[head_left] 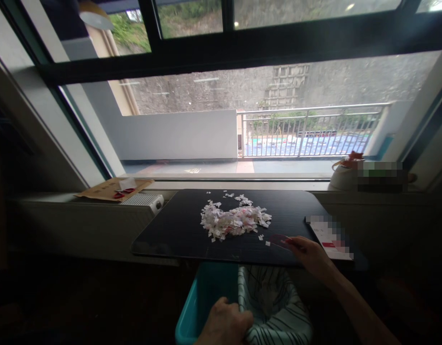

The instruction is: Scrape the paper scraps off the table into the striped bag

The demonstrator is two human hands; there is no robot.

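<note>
A pile of small white and pinkish paper scraps (237, 220) lies in the middle of the dark table (170, 239). At the table's front right, my right hand (310, 251) pinches a thin, see-through pinkish card (278, 241), held low beside a few loose scraps. Below the front edge, my left hand (228, 321) is closed on the near rim of a striped fabric bag (296, 321). This bag stands open, with pale bits inside that are hard to make out. A teal bin (187, 316) is right beside it, partly covered by my left hand.
A partly blurred box or booklet (328, 239) lies at the table's right edge. On the left sill are a brown envelope (106, 189), red-handled scissors (123, 192) and a white ridged device (143, 202). A pale bag (341, 177) sits on the right sill, below the window.
</note>
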